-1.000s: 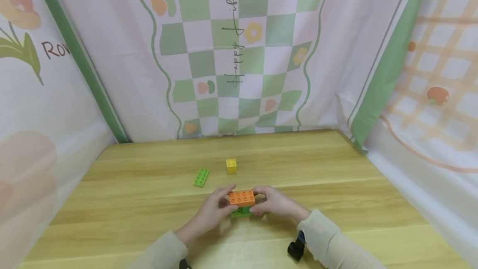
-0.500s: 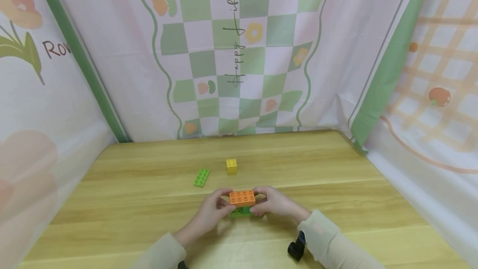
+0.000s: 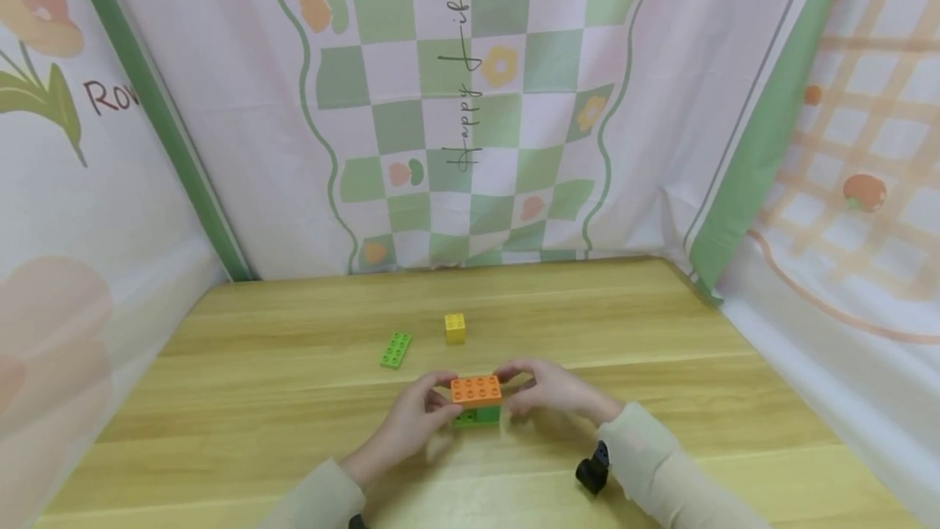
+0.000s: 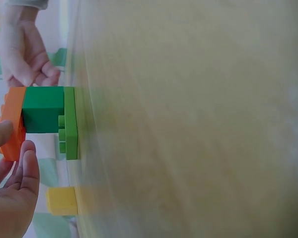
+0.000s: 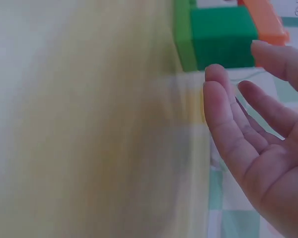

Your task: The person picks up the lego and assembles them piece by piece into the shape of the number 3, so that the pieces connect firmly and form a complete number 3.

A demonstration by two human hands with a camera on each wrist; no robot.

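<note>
A small stack of toy building bricks stands on the table: a light green plate brick (image 4: 71,144) at the bottom, a dark green brick (image 4: 43,110) on one end of it, and an orange studded brick (image 3: 476,390) across the top. The orange brick's left end overhangs the plate's bare studs, leaving a gap. My left hand (image 3: 414,419) pinches that end between thumb and fingers, as the left wrist view shows. My right hand (image 3: 554,390) is just off the stack's right side, its fingers (image 5: 223,111) loosely extended, holding nothing, close to the dark green brick.
Beyond the stack, a yellow brick (image 3: 455,330) stands on the wooden table (image 3: 257,398). A second light green plate brick (image 3: 396,350) lies to its left, studs up. Patterned cloth (image 3: 448,145) hangs behind the table's far edge and along both sides.
My right hand has let go of the stack and moved slightly right, its fingers spreading. My left fingers have settled on the orange brick's left end. The stack has stayed in place.
</note>
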